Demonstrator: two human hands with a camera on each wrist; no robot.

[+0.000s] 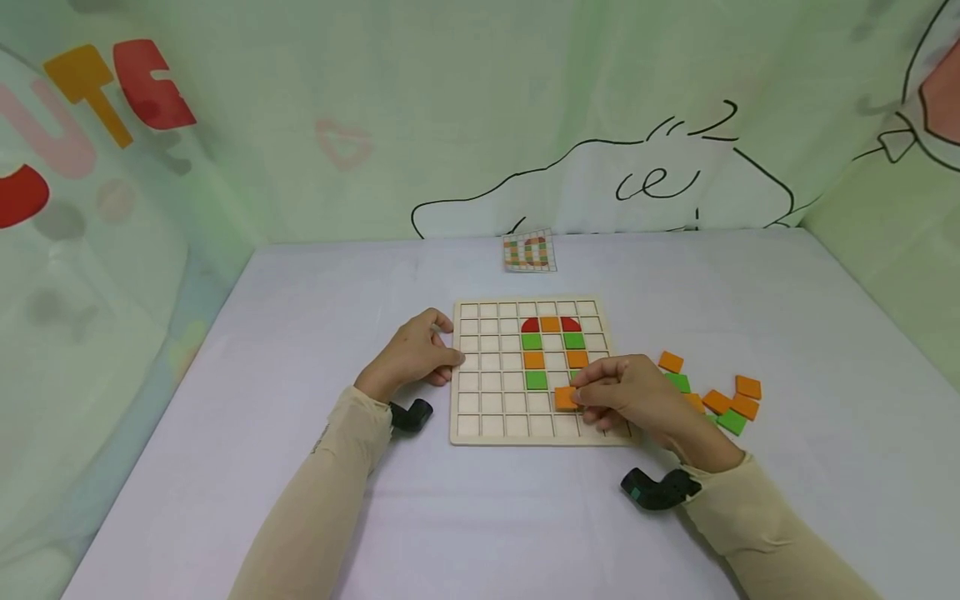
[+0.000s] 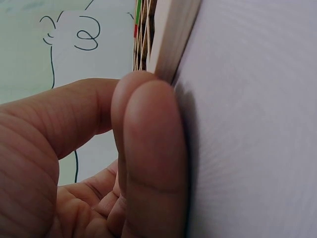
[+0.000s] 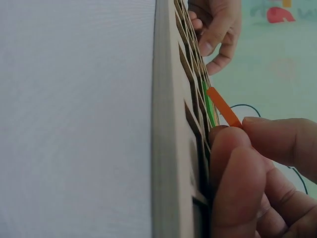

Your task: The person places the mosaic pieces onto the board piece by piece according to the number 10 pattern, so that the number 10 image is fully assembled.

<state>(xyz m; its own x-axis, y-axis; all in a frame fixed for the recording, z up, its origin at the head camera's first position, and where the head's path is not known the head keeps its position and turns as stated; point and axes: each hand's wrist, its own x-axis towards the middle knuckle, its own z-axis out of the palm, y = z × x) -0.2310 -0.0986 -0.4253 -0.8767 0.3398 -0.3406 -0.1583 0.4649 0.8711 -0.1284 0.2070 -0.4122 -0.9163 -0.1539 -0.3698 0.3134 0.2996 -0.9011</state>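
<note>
One orange tile [image 1: 566, 399] tight in the right hand [image 1: 637, 398], left hand [image 1: 408, 350] loose against gridded board [image 1: 495, 404].

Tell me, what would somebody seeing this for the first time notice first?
Probably the wooden board in the middle of the pale table, where red, orange and green tiles stand out brightly. Next, the right hand, pinching a tilted orange square over the board's near part, while the left hand is at its left edge. Loose tiles lie on the table to the right.
</note>
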